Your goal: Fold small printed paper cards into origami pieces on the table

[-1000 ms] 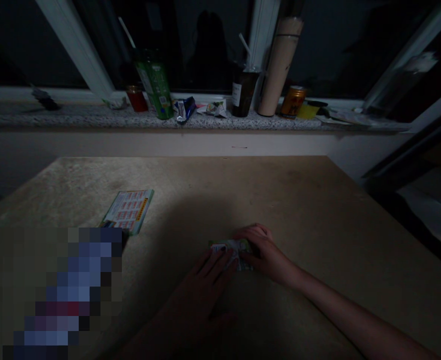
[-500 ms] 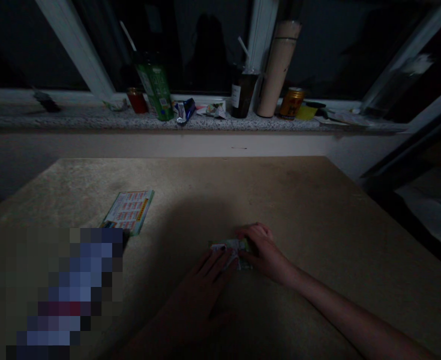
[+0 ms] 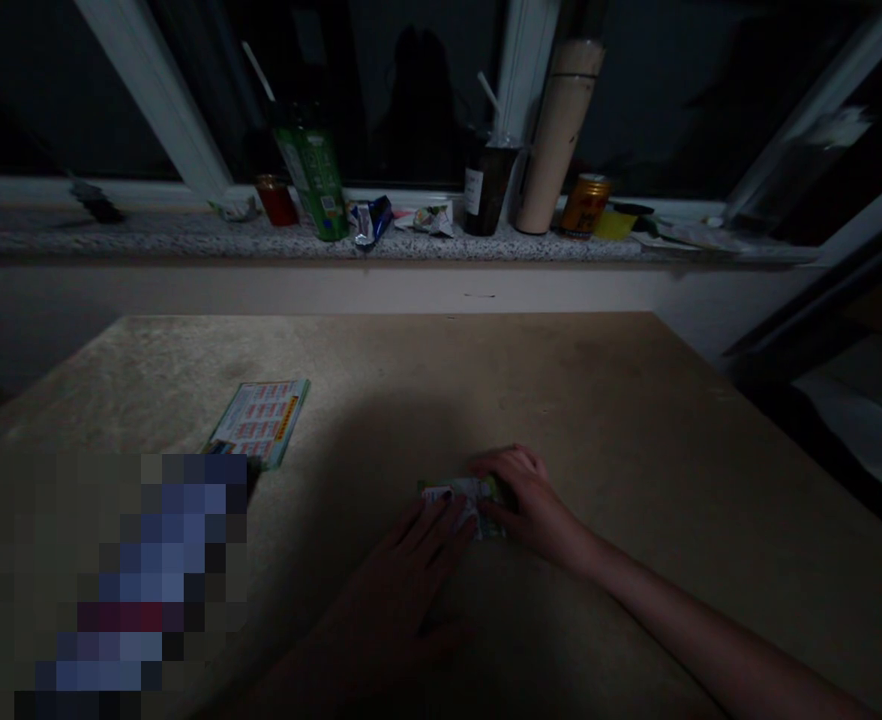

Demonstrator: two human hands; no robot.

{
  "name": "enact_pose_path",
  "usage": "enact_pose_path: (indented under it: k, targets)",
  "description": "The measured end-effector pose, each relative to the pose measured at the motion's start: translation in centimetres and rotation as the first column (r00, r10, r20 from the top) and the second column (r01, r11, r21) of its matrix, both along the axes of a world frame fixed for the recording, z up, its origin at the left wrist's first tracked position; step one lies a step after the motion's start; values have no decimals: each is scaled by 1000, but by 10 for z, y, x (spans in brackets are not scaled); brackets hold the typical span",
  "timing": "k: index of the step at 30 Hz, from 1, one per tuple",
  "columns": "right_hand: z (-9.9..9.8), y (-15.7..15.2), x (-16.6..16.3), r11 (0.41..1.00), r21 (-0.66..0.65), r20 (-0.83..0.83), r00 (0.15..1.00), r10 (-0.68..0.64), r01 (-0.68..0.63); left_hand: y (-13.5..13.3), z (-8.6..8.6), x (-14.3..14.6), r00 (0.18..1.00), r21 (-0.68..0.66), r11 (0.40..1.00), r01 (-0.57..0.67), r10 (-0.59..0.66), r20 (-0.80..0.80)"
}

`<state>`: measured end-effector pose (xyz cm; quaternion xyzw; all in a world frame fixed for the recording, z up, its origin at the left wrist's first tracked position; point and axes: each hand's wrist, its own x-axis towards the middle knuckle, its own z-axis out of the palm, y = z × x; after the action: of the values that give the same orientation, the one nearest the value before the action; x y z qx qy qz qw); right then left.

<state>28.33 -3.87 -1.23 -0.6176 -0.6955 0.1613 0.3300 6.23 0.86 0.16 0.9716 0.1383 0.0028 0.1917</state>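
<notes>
A small printed sheet [image 3: 465, 487], whitish with green edges, lies on the brown table [image 3: 583, 400]; in the dim light I cannot tell if it is paper or a wrapper. My left hand [image 3: 403, 580] rests flat over its lower left part, fingers stretched out and spread. At the sheet's right edge, my right hand [image 3: 525, 500] has its fingers curled, with thumb and fingers closed around the edge. Both hands hide much of the sheet.
A printed booklet [image 3: 257, 422] lies at the left, beside a pixelated bluish area [image 3: 163, 560]. On the speckled windowsill [image 3: 411, 245] stand a green bottle [image 3: 313, 180], a dark cup [image 3: 486, 195], a pink flask [image 3: 557, 140], an orange can [image 3: 585, 208] and crumpled wrappers [image 3: 370, 220].
</notes>
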Motion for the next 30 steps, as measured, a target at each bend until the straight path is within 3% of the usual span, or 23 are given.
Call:
enact_pose_path:
  k: [5, 9, 11, 14, 21, 30]
  targets:
    - [1, 1, 0, 1000, 0, 39, 999, 11, -11, -2, 4, 0, 1000, 22, 1000, -12, 12, 2]
    - [4, -10, -4, 997, 68, 197, 980, 13, -27, -3, 3, 0, 1000, 9, 1000, -21, 21, 4]
    - [9, -23, -10, 988, 88, 306, 947, 96, -129, -3, 1, 0, 1000, 0, 1000, -20, 20, 6]
    - [15, -46, -18, 967, -10, 417, 878, 235, -254, -2, -1, 0, 1000, -9, 1000, -27, 27, -2]
    - [16, -71, -20, 929, -264, 296, 895, 333, -258, -4, 0, 0, 999, -24, 999, -41, 41, 1]
    - [18, -71, -20, 926, -271, 223, 918, 327, -264, -2, 1, -4, 999, -12, 999, -43, 44, 12]
